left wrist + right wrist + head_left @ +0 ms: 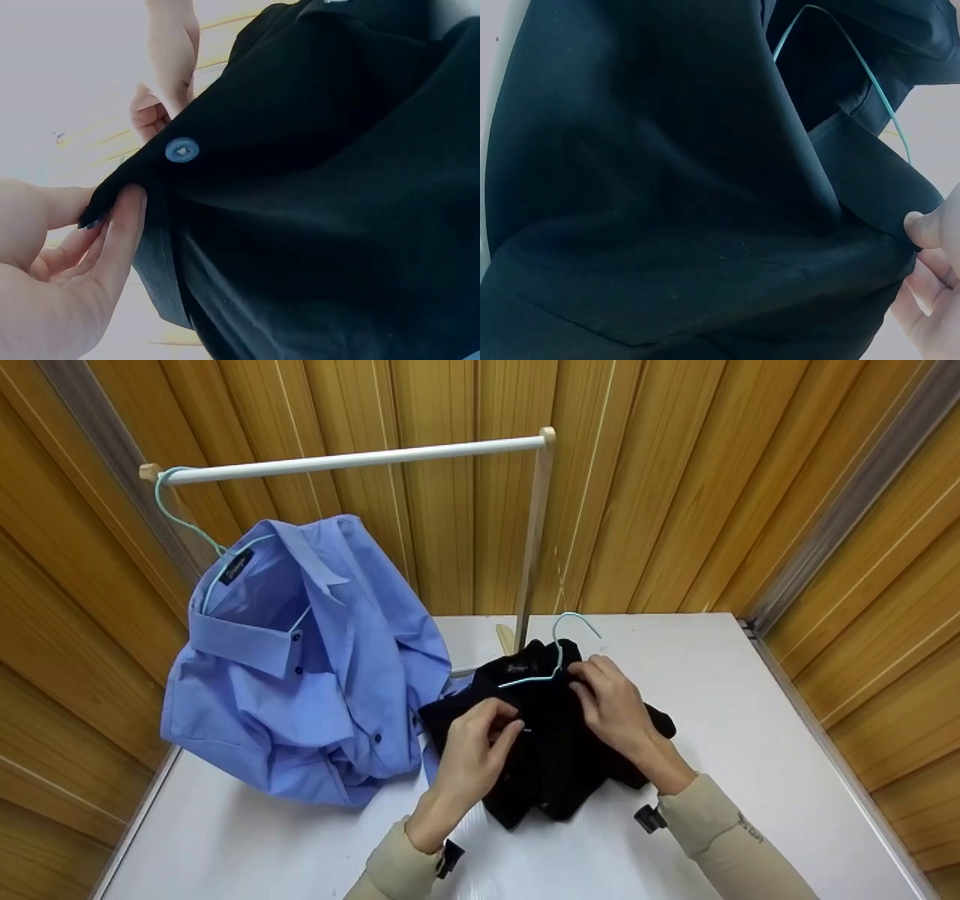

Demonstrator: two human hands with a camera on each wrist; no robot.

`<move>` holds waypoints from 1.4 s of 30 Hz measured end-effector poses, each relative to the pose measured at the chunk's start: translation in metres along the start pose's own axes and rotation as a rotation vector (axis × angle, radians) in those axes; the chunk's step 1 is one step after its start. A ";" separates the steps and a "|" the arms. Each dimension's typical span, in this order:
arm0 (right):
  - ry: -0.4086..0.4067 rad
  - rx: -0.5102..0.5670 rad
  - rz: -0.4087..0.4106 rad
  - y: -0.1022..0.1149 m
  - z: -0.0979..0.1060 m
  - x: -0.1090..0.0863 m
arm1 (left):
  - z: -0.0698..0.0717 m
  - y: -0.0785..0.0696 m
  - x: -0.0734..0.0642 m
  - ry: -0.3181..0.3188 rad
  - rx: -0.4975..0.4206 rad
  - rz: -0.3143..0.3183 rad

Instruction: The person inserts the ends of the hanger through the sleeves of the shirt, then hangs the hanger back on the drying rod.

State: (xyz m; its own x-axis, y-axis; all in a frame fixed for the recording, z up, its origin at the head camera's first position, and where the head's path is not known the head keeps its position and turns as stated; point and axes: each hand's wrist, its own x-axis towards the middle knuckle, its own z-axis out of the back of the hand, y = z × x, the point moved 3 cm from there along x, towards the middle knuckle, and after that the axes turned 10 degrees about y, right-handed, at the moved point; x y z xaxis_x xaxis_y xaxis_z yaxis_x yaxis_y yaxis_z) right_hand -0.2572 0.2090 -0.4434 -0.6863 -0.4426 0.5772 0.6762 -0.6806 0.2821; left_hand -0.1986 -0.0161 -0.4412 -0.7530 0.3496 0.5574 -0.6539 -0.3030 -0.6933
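Observation:
A black shirt (pixel 555 750) lies bunched over the white table, with a pale blue wire hanger (pixel 559 652) inside its neck and the hook standing out above the collar. My left hand (pixel 474 742) pinches the shirt's front edge between thumb and fingers. Close to that pinch, the left wrist view shows a blue-looking button (pixel 182 150). On the other side of the neck, my right hand (pixel 615 705) grips the collar (pixel 881 180), thumb on top and fingers beneath. The hanger's lower part is hidden inside the cloth.
To the left, a blue shirt (pixel 300 682) hangs on another pale blue hanger (pixel 180 519) from the white rail (pixel 352 459) of a small rack. The rack's right post (pixel 534 540) rises right behind the black shirt. Wood-panelled walls (pixel 637 487) enclose the white table (pixel 720 712).

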 end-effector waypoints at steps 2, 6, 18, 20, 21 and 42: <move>-0.006 0.007 -0.003 0.001 -0.001 0.000 | -0.002 -0.001 0.002 0.003 -0.001 -0.002; -0.014 0.020 -0.004 0.004 -0.003 0.000 | -0.004 -0.003 0.004 0.006 0.027 -0.004; -0.041 0.035 0.016 0.011 -0.011 -0.003 | -0.003 -0.004 0.010 -0.024 0.107 -0.042; -0.045 0.026 0.029 0.013 -0.011 -0.003 | -0.003 -0.004 0.011 -0.026 0.109 -0.042; -0.046 0.021 0.036 0.013 -0.011 -0.003 | -0.003 -0.004 0.012 -0.028 0.111 -0.043; -0.061 -0.028 0.128 0.023 -0.009 0.002 | -0.007 -0.007 0.021 0.043 0.040 -0.078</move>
State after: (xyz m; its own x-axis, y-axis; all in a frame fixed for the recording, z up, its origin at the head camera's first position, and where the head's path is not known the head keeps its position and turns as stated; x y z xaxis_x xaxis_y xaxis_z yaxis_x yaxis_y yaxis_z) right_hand -0.2453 0.1869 -0.4429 -0.5771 -0.4910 0.6526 0.7486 -0.6373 0.1826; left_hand -0.2089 -0.0001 -0.4279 -0.6961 0.4113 0.5884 -0.7137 -0.3082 -0.6290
